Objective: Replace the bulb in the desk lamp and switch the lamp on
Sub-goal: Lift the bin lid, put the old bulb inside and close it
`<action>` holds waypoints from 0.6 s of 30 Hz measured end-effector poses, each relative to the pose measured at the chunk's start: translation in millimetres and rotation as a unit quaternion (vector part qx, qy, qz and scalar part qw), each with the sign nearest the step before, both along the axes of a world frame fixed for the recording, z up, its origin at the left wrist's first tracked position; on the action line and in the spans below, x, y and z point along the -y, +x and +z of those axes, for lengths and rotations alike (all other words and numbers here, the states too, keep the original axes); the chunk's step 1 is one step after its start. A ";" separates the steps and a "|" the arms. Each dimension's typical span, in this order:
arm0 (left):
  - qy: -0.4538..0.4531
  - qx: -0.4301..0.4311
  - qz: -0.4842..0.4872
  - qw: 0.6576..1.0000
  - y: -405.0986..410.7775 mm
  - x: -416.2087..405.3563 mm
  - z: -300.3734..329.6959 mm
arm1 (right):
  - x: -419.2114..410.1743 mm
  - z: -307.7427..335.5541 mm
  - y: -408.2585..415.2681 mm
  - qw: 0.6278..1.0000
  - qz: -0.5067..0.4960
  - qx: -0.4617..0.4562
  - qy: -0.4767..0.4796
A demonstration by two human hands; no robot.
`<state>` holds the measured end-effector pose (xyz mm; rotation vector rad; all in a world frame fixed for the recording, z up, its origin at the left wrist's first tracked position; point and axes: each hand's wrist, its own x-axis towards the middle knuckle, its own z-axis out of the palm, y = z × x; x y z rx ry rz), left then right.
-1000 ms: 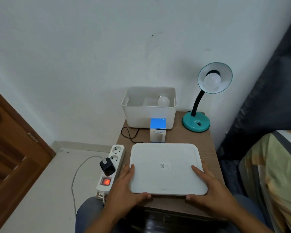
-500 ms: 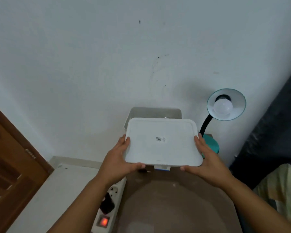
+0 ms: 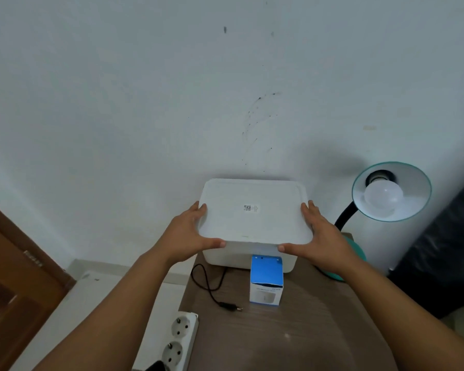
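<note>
A teal desk lamp [image 3: 391, 191] stands at the table's back right, its shade tilted toward me with a white bulb [image 3: 383, 196] in the socket, unlit. Its black plug [image 3: 229, 307] lies loose on the wooden table [image 3: 292, 336]. My left hand [image 3: 190, 234] and right hand [image 3: 319, 236] grip the two sides of a white lid [image 3: 255, 212], which sits on top of the white storage box [image 3: 225, 257] against the wall. The box's contents are hidden. A blue and white bulb carton [image 3: 266, 281] stands upright just in front of the box.
A white power strip [image 3: 178, 341] lies along the table's left edge, with a black adapter partly visible at the bottom. A brown wooden door [image 3: 14, 285] is at the left. Dark fabric [image 3: 445, 250] hangs at the right beside the lamp.
Both hands lifted the lid off the front of the table, carried it back and set it down onto the box. The spare bulb inside the box is now covered.
</note>
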<state>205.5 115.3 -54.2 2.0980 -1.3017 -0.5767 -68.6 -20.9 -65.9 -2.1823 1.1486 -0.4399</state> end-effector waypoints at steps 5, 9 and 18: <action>0.010 0.003 -0.005 1.000 8.4 14.0 -5.7 | 11.9 0.3 6.9 1.000 -0.001 -0.017 0.008; 0.013 0.001 -0.005 1.000 13.3 19.4 -8.8 | 16.0 -1.0 10.1 0.999 -0.001 -0.026 0.028; 0.023 -0.013 -0.008 1.000 22.2 24.4 -13.0 | 16.8 -0.7 14.9 0.998 -0.006 -0.052 0.036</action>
